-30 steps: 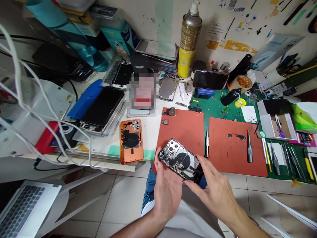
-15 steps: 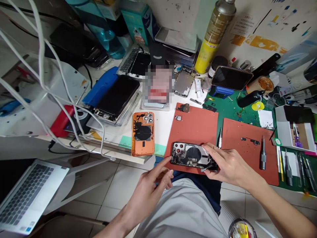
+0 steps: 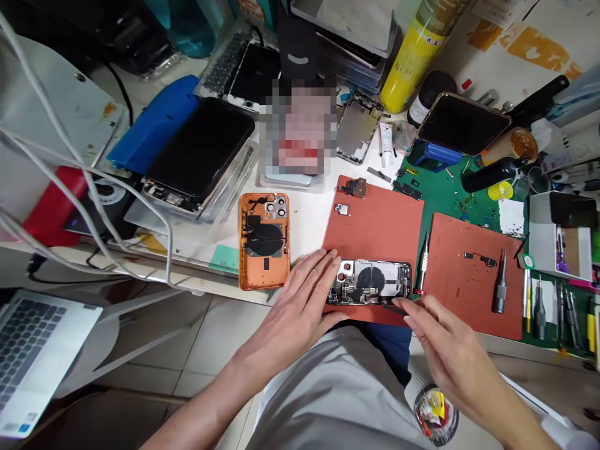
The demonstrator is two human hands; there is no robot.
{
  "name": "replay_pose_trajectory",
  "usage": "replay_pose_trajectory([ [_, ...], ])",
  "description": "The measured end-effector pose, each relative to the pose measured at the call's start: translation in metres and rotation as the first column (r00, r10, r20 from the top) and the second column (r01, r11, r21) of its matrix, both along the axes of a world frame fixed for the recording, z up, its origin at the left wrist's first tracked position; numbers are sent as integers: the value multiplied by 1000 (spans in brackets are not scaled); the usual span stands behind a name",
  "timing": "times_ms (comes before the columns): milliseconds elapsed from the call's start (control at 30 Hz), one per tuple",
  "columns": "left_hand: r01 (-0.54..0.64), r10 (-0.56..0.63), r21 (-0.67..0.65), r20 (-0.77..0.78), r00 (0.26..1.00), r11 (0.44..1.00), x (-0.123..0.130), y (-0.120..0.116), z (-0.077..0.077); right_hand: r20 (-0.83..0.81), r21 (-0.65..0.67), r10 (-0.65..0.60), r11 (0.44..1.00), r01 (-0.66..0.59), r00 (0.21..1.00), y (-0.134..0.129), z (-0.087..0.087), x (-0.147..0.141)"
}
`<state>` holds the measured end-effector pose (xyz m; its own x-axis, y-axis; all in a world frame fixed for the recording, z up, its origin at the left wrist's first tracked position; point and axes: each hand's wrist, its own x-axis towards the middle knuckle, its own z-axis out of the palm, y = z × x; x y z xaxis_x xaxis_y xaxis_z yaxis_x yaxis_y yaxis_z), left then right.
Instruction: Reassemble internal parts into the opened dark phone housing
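An opened phone (image 3: 375, 281) lies lengthwise near the front edge of the left red mat (image 3: 375, 219), its inner parts facing up. My left hand (image 3: 302, 300) wraps round the phone's camera end, fingers above and thumb below. At the opposite end, my right hand (image 3: 440, 331) pinches a thin dark strip (image 3: 394, 309) by the phone's lower edge. What kind of part or tool the strip is cannot be made out. An orange phone back shell (image 3: 265, 240) lies left of the mat. Small parts (image 3: 354, 187) rest at the mat's top left.
On the right red mat (image 3: 473, 281) are small parts and a grey screwdriver (image 3: 501, 287). A pen-like tool (image 3: 424, 262) lies between the mats. A propped phone (image 3: 464, 123) stands behind. White cables (image 3: 89, 181) hang at the left; more tools lie far right.
My left hand has moved onto the phone's camera end. My right hand has let go of the phone's right end and moved down and right, pinching the dark strip. The view has shifted.
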<state>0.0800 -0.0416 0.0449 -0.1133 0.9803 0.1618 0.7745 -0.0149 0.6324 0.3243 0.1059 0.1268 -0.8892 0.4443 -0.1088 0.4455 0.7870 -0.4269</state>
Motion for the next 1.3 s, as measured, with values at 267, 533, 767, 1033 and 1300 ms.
replay_pose_trajectory([
  [267, -53, 49, 50, 78, 996, 997, 7, 1, -4, 14, 80, -20, 997, 18, 1000, -20, -13, -22],
  [533, -91, 77, 86, 154, 985, 992, 10, 0, -6, 47, 111, 40, 993, -45, 998, -13, -14, -33],
  [767, -95, 81, 79, 166, 983, 992, 10, 0, -8, 43, 98, 43, 994, -47, 998, -12, -13, -35],
  [1033, -87, 75, 66, 166, 983, 994, 10, -1, -8, 69, 107, 55, 992, -63, 996, -10, -11, -37],
  [1300, -83, 73, 61, 148, 986, 995, 9, 0, -5, 103, 190, 102, 974, -120, 989, -10, -7, -44],
])
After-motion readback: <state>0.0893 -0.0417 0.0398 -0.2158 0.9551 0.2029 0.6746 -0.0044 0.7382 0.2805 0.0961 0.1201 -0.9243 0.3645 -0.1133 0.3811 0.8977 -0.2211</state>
